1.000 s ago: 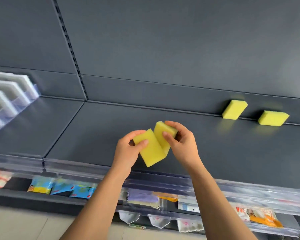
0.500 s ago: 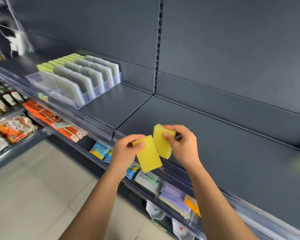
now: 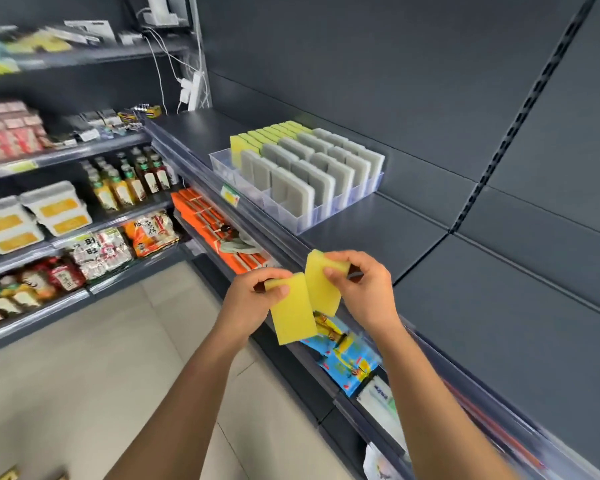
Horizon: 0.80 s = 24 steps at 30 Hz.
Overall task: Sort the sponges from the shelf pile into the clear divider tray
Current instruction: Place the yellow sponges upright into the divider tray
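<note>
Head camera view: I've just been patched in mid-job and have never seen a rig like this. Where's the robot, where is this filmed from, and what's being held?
There is no robot here. A person works with two bare hands, and the single camera sits on their head, looking forward and down. The left hand pinches a yellow sponge. The right hand pinches a second yellow sponge. The two sponges overlap in this view, just in front of the shelf edge. Further along the dark grey shelf stands the clear divider tray. One outer row holds a row of yellow sponges standing upright, and the other rows hold upright grey sponges. The racks below and to the left carry packaged goods, which are blurred.
</note>
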Available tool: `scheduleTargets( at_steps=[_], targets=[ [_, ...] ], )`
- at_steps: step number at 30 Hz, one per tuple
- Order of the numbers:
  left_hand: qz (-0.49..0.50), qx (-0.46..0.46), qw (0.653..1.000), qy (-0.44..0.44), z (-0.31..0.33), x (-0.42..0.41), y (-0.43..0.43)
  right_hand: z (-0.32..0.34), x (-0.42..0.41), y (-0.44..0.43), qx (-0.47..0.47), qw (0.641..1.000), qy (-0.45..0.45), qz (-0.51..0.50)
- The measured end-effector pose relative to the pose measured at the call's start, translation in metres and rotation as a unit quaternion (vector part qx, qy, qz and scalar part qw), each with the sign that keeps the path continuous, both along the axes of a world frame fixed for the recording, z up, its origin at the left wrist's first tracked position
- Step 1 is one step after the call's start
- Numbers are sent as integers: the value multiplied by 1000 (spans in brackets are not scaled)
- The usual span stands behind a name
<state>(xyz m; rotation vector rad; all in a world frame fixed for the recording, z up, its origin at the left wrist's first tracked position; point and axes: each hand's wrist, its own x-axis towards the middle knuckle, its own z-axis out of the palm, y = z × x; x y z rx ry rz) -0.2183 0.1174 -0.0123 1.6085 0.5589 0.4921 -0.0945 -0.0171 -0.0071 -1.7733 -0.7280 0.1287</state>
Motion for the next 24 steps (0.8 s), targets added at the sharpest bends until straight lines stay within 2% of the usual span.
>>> scheduleTargets(
  at_steps=[11,24],
  targets=[
    [18,24,1000,8,11,-18,144,4,-9,149,5,1000,11,20],
    [32,52,998,6,22,46,302,18,58,300,-27,997,-73,13]
  ],
)
